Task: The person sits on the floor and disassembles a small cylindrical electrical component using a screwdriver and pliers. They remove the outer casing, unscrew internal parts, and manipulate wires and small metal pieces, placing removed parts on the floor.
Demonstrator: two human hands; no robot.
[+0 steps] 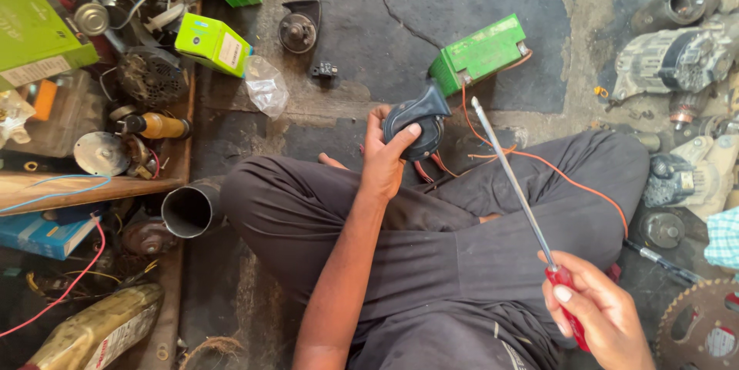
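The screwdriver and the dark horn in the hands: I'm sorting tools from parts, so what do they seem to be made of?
The screwdriver in the right hand: a long bright metal shaft, by its silvery shine, and a red handle, probably translucent plastic. The horn in the left hand: a dark snail-shaped shell with a smooth dull sheen, likely moulded plastic, though painted metal cannot be ruled out.

Sprocket (704, 331) cut off at corner

Black snail-shaped horn (416, 122), red-handled screwdriver (517, 189)
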